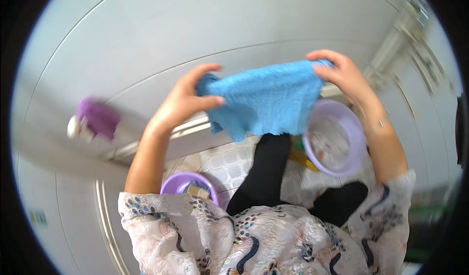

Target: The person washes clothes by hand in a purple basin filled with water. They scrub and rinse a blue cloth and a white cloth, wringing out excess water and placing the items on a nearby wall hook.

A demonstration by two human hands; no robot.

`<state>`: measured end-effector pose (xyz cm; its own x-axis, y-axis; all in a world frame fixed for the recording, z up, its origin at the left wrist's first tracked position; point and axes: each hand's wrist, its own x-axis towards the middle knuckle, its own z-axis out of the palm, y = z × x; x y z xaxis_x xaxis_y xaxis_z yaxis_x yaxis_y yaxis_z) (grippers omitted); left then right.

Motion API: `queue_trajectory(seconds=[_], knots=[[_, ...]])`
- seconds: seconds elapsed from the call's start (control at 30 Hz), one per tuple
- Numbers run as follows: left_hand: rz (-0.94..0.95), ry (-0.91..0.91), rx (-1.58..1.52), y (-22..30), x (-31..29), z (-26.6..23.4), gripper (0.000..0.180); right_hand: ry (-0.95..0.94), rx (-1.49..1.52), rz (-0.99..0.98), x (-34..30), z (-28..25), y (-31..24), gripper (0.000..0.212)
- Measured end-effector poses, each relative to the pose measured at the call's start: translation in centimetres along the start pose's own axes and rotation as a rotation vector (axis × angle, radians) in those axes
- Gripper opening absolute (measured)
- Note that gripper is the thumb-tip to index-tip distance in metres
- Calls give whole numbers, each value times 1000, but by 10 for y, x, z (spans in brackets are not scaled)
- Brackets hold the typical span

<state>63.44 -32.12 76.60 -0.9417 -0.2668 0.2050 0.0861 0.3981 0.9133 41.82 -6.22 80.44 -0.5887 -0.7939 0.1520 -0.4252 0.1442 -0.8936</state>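
A blue cloth (266,99) is stretched out in front of me at about chest height, its ragged lower edge hanging down. At its left end, my left hand (183,99) grips it, thumb toward me and fingers behind. The upper right corner is pinched between the thumb and fingers of my right hand (344,77), slightly blurred. Just below the cloth's right end stands a pale purple basin (359,138) holding cloudy water or light-coloured contents that I cannot make out.
A smaller purple basin (168,183) with a few boxy items sits at lower left on the tiled floor (222,165). A purple cloth (100,118) hangs by the left wall. Ahead rises a pale panelled wall (234,21). My black-clad legs are between the basins.
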Motion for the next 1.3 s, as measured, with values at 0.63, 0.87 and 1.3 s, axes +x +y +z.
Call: queue_trajectory(seconds=[0.63, 0.87, 1.3], knots=[[109, 1149, 164, 46, -191, -228, 27, -630, 830, -45, 115, 312, -126, 24], [-508, 910, 172, -47, -214, -328, 40, -580, 573, 259, 116, 429, -105, 38], [804, 1382, 347, -32, -132, -85, 12, -301, 294, 94, 45, 143, 88, 15]])
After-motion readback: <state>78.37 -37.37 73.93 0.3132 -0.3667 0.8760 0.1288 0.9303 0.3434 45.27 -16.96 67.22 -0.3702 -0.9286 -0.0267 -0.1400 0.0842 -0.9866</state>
